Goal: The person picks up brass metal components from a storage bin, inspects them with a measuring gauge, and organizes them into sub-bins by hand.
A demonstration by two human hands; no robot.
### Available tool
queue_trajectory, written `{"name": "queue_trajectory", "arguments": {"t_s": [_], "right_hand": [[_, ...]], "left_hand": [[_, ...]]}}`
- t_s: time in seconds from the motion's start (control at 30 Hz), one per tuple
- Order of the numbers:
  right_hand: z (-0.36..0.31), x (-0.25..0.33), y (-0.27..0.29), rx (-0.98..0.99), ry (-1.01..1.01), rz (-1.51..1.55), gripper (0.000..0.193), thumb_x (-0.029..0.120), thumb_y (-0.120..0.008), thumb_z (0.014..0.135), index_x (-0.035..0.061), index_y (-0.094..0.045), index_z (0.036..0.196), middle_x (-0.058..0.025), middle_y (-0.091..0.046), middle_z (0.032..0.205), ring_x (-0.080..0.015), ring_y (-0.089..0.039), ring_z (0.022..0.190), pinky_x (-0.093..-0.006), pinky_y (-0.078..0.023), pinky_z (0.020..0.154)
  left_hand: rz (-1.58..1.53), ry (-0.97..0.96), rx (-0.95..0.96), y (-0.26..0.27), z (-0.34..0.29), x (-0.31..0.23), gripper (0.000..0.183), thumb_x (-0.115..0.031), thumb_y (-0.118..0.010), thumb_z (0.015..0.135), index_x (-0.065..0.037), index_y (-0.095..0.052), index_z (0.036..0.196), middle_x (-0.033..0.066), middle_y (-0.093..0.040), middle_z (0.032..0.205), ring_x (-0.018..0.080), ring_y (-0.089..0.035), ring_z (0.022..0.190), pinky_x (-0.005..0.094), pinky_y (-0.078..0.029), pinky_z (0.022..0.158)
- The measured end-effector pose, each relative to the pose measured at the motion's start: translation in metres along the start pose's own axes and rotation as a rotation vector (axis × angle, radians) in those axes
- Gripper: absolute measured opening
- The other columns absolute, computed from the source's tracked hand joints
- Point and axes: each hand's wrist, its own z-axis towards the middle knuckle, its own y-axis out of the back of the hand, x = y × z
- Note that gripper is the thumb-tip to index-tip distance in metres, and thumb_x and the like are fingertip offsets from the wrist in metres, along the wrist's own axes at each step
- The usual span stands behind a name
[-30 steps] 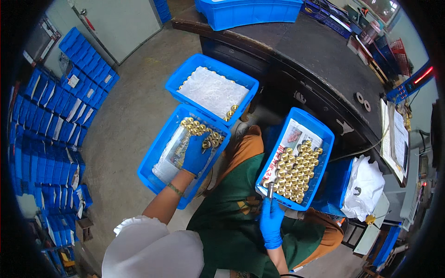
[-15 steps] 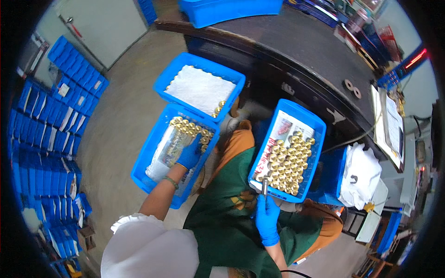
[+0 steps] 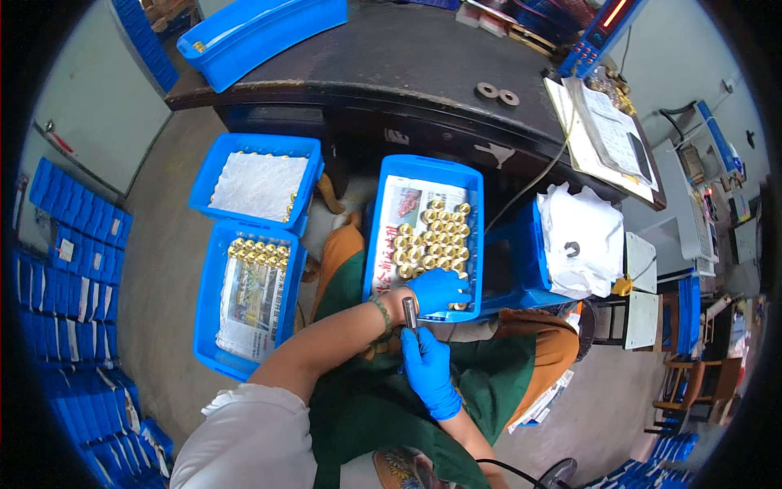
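My left hand (image 3: 438,291), in a blue glove, is over the near end of a blue bin (image 3: 476,244). Its fingers bend down among small round brass parts (image 3: 444,232), and their tips are hidden. The parts stand in rows on printed paper. Just below, my right hand (image 3: 428,373), also gloved in blue, is closed round a short metal cylinder-shaped tool (image 3: 410,313) that points up. My left forearm passes behind the tool. In the left bin (image 3: 204,318), more brass parts (image 3: 258,253) stand in rows at the far end of the paper lining.
Behind the left bin is another blue bin (image 3: 314,163) with white cloth-like sheeting. A dark workbench (image 3: 391,57) spans the back, bearing two grey rings (image 3: 497,94), papers (image 3: 603,134) and a blue bin (image 3: 269,41). To the right, a white bag (image 3: 578,236) tops a blue container.
My left hand has left the left bin and is now over the brass parts in the right bin. The whole view has turned to the right. My right hand still holds the metal tool.
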Motion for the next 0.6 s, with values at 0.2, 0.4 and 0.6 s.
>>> {"name": "queue_trajectory", "arguments": {"t_s": [0.2,0.4,0.6], "right_hand": [[0.005,-0.014,0.013,-0.034,-0.022,0.097,0.024,0.020,-0.053,0.089,-0.0004,-0.056,0.078,-0.0007,-0.049,0.053,-0.0051,-0.043,0.047,-0.0253,-0.036,0.042],[0.019,-0.028,0.011,-0.098,-0.109,0.282,0.026,0.021,-0.049,0.091,0.0010,-0.057,0.078,0.0024,-0.050,0.056,-0.0040,-0.042,0.047,-0.0225,-0.035,0.042],[0.014,-0.027,0.004,-0.270,0.164,-0.308,0.023,0.026,-0.055,0.086,0.0046,-0.060,0.093,-0.0172,-0.057,0.059,-0.0301,-0.057,0.048,-0.0381,-0.043,0.044]], "left_hand": [[-0.870,0.247,-0.234,0.011,-0.009,0.004,0.042,-0.012,-0.059,0.082,-0.009,-0.049,0.123,0.0092,-0.059,0.104,0.0211,-0.060,0.090,0.0304,-0.050,0.077],[-1.309,0.466,-0.278,0.078,-0.054,-0.075,0.043,-0.009,-0.050,0.085,0.002,-0.040,0.126,0.0094,-0.053,0.110,0.0166,-0.053,0.100,0.0281,-0.045,0.086],[-1.191,0.513,-0.308,0.073,-0.073,-0.083,0.043,-0.006,-0.050,0.083,0.002,-0.041,0.124,0.0098,-0.053,0.109,0.0148,-0.052,0.097,0.0278,-0.044,0.083]]}}
